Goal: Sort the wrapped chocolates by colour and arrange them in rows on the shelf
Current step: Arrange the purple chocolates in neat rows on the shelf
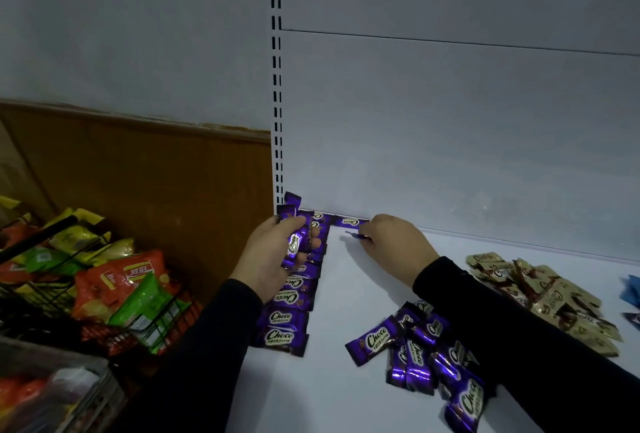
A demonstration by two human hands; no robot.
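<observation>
Purple chocolates (420, 356) lie loose nearest us at five o'clock on the white shelf (346, 394), partly under our right sleeve. At seven o'clock a column of purple chocolates (289, 308) runs back along the shelf's left edge. Gold chocolates (540, 297) are heaped at three o'clock. Our left hand (277, 252) grips several purple bars over that column. Farther, at twelve o'clock, our right hand (391, 242) pinches a purple wrapper (353, 235) on the shelf just before the back-row chocolate (350, 221) by the back panel.
</observation>
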